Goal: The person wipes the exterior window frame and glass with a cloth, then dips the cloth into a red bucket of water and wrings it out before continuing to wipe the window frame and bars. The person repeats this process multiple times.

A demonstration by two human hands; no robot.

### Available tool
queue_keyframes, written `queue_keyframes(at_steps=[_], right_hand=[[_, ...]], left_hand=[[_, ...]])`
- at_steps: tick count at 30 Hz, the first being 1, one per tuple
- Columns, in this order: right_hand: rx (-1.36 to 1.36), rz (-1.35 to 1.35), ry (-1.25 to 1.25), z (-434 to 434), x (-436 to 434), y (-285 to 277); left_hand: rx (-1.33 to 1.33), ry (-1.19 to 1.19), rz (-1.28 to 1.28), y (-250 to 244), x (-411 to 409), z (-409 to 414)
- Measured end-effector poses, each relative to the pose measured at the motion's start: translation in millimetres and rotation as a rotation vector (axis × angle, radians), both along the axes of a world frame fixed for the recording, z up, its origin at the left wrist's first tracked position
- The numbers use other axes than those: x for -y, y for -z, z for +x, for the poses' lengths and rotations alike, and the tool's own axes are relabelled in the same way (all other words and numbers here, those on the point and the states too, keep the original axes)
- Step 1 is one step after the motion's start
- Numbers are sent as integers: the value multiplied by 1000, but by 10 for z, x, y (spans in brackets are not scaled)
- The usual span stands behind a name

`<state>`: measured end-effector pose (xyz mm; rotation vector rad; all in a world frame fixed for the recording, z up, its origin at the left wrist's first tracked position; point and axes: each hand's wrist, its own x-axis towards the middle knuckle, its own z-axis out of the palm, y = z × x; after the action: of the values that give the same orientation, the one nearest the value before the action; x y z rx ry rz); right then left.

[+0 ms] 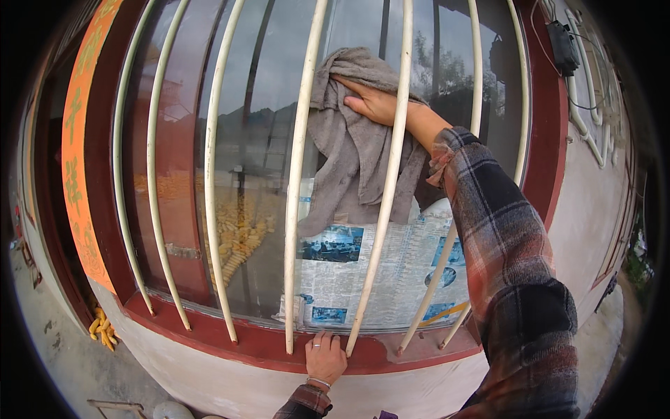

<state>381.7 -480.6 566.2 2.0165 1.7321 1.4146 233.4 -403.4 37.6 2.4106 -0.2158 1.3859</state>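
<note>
Reaching between the white window bars (pixel 213 136), my right hand (pixel 374 102) presses a grey-brown cloth (pixel 348 157) against the window glass (pixel 256 141). The cloth hangs down in folds, and part of my fingers is hidden under it. My left hand (pixel 325 359), with a ring and a bracelet, rests on the red window sill (pixel 251 348) between the feet of two bars. Its fingertips lie on the sill; I see nothing held in it. Below the cloth, printed newspaper (pixel 345 283) covers the lower right part of the pane.
An orange paper strip with writing (pixel 78 157) runs down the left of the red frame (pixel 544 115). Corn cobs (pixel 103 329) lie on the ground at lower left; more corn (pixel 241 235) shows through the glass. A black box (pixel 562 48) and pipes are on the wall at upper right.
</note>
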Motion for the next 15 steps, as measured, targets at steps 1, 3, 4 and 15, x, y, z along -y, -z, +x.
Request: queue_keyframes(at_steps=[1, 3, 4, 15], right_hand=[[4, 32, 23, 26, 39, -234], [103, 113, -13, 101, -5, -711], [21, 202, -39, 178, -3, -892], [-195, 305, -225, 553, -362, 827]], left_hand=[[-4, 15, 2, -2, 25, -1], [-1, 21, -8, -5, 20, -14], [7, 27, -18, 2, 35, -1], [-2, 49, -33, -27, 104, 103]])
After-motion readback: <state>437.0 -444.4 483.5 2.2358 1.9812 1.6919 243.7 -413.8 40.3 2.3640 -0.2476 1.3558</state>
